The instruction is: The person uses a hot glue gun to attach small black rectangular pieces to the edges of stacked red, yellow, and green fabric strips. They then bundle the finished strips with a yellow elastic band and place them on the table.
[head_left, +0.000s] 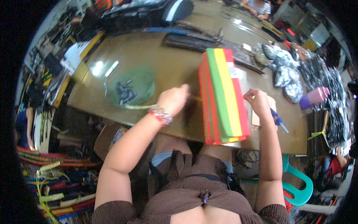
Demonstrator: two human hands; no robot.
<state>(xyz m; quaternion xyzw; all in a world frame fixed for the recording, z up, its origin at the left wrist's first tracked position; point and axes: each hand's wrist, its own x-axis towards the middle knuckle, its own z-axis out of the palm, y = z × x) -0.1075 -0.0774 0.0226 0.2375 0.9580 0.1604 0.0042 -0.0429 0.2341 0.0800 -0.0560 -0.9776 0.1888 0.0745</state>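
Striped fabric stack [223, 97] in red, green and yellow is between the two sets of fingers I am watching. My left fingers [182, 92] are curled and blurred, apart from its left side; whether they grasp anything, I cannot tell. My right fingers [252, 94] draw together at the tips, just beside its right edge; anything thin pinched there is too small for me to make out. A pale label [232, 70] sits on the stack, beyond the right fingers.

What worries me is the stack's near end, bodyward of the fingers, which appears to reach the edge of the worktop [145, 48]: a tug toward the body could drop it into the lap. A bump from one side only could skew the folded layers. The beaded bracelet [161, 115] behind the left fingers might snag cloth if that wrist crossed over.

Nearer the body than the right fingers lies a beige card [255, 118], and right of it a blue tool [278, 120], which a swinging forearm could knock. Farther right is a pink-and-purple bottle [315, 98].
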